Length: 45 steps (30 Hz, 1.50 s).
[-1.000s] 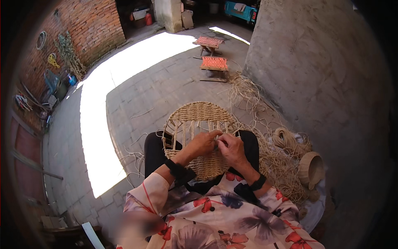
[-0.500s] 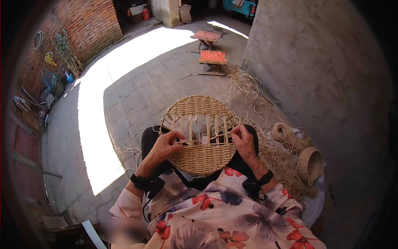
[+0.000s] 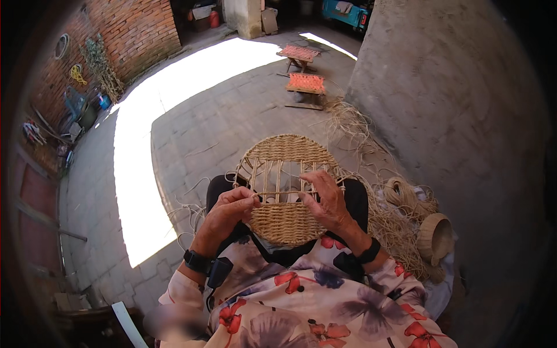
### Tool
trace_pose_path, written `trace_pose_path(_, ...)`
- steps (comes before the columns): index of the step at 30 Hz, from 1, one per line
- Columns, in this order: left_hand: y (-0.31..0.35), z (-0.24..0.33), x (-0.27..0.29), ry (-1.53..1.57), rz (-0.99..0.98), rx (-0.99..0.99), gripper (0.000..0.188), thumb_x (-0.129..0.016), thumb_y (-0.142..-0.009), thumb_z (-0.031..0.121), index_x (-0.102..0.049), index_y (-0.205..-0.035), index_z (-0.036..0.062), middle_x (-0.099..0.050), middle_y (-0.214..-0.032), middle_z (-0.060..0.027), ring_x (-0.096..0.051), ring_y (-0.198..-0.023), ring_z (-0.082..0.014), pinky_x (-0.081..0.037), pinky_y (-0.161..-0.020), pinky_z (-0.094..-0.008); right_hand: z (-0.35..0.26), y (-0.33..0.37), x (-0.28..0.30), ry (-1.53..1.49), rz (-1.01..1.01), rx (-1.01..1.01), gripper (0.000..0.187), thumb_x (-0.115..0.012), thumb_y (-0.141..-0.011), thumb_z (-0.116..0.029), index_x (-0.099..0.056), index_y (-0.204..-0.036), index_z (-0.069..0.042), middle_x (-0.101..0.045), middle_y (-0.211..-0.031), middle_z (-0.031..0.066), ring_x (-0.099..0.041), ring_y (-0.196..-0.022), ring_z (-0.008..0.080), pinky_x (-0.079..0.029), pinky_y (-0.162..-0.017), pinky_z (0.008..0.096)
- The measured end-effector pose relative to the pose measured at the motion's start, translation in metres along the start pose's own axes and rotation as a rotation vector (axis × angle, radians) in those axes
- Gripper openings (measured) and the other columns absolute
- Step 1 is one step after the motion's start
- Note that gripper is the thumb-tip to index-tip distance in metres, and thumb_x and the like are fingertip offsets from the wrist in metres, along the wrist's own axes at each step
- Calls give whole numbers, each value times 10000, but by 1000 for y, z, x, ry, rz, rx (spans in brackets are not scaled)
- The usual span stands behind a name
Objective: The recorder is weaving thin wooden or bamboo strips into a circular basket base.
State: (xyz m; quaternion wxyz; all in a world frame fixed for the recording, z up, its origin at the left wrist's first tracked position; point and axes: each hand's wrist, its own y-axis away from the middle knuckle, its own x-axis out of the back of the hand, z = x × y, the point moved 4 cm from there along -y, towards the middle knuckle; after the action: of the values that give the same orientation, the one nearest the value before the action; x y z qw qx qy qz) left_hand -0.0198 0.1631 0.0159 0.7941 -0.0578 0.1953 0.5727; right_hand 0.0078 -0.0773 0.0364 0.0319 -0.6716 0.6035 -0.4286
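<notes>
A round woven piece of tan cord (image 3: pixel 284 225) rests across my lap, densely woven at its far and near ends. Bare lengthwise cords span the open band in its middle. My left hand (image 3: pixel 227 213) is at the left edge of this band, thumb and fingers pinched on a weaving cord (image 3: pixel 275 192). That cord runs crosswise over the bare ones, just above the near woven part. Over the band's right side is my right hand (image 3: pixel 328 204), its thumb and index finger apart near the cord's right end. Whatever lies beneath its palm is hidden.
Loose cord (image 3: pixel 386 232) lies heaped by my right leg, with a coil (image 3: pixel 400 194) and a small woven basket (image 3: pixel 435 238) beside it. Two low stools with orange woven seats (image 3: pixel 306 83) stand ahead. A rough wall (image 3: pixel 452 104) rises on the right.
My right hand has moved left from the woven piece's right edge to over its open band, and its fingers have spread. My left hand stays at the left side, still pinching.
</notes>
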Motion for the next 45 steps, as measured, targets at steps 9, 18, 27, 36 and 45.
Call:
trace_pose_path(9, -31, 15, -24, -317, 63, -10, 274, -591, -970, 238, -628, -1146, 32, -664, -890, -18, -618, -724, -96, -531, -589, -263, 1, 10, -35, -319, 43, -220, 127, -627, -936, -102, -687, -989, -4, -629, -742, 63, -592, -669, 148, -455, -610, 284)
trace_pose_path(18, -81, -10, -23, -1077, -24, -117, 395, -544, -837, 76, -599, -1227, 103, -669, -853, -240, -646, -809, -428, -511, -745, -481, 17, 2, -47, 120, -137, -245, 88, -672, -801, -58, -601, -817, -10, -592, -639, 140, -631, -583, 243, -484, -568, 357)
trace_pose_path(27, -71, -13, -27, -1297, -23, -295, 459, -593, -779, 115, -560, -1237, 118, -615, -680, -208, -623, -668, -397, -492, -665, -485, 46, 33, -1, -264, 267, -354, 171, -611, -953, -158, -597, -867, -11, -545, -687, 1, -488, -621, 75, -428, -577, 271)
trace_pose_path(36, -22, 5, 22, -1185, 428, -233, 317, -655, -782, 98, -581, -1090, 88, -628, -647, -96, -613, -585, -267, -466, -555, -361, 78, 50, -2, -374, 189, -518, 213, -598, -971, -197, -579, -850, -23, -481, -655, -57, -431, -634, 19, -382, -553, 213)
trace_pose_path(45, 14, 2, 70, -13, 424, -88, 213, -621, -900, 122, -551, -1098, 90, -598, -768, 1, -383, -532, -18, -264, -456, -195, 31, 26, -3, 70, -10, -134, 102, -613, -807, -14, -639, -903, -38, -586, -816, 83, -611, -716, 232, -487, -626, 326)
